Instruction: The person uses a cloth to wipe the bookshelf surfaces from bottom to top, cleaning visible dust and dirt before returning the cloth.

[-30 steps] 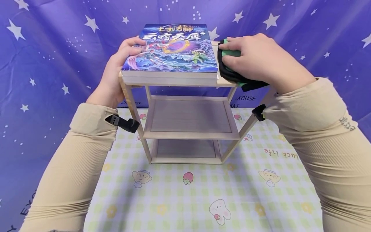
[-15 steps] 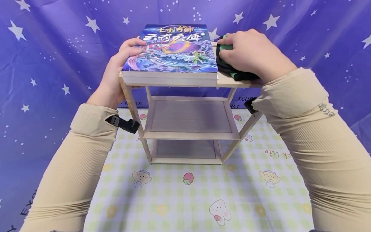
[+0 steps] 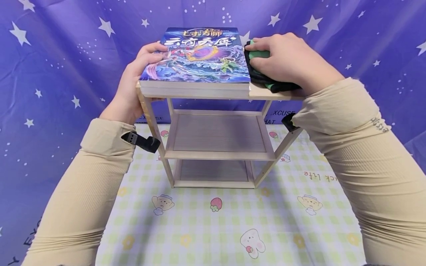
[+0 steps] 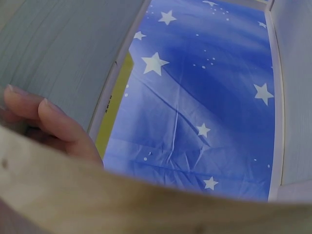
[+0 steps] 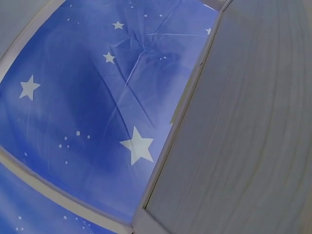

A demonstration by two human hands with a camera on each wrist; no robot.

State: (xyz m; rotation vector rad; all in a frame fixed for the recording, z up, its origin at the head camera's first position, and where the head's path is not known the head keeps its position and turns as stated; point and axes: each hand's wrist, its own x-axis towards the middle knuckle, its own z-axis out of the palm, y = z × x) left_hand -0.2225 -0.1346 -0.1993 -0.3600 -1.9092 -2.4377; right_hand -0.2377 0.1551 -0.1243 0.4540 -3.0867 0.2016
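Note:
A thick book with a colourful cover (image 3: 199,55) lies flat on the top board (image 3: 261,95) of a small three-tier wooden shelf (image 3: 217,155). My left hand (image 3: 138,72) grips the book's left edge, thumb on the cover, fingers (image 4: 53,122) curled under the top board. My right hand (image 3: 287,61) holds a green and black cloth (image 3: 259,55) and presses it on the bare right strip of the top board, right beside the book. The right wrist view shows only shelf boards (image 5: 243,126) and backdrop, no hand.
The shelf stands on a green-checked tablecloth with cartoon prints (image 3: 213,225). Its middle tier (image 3: 217,135) and bottom tier (image 3: 213,170) hold nothing. A blue star-patterned backdrop (image 3: 53,55) hangs close behind and to both sides.
My right hand has slid the cloth along the top board away from me and a little left, up against the book. The left hand and the book have stayed put.

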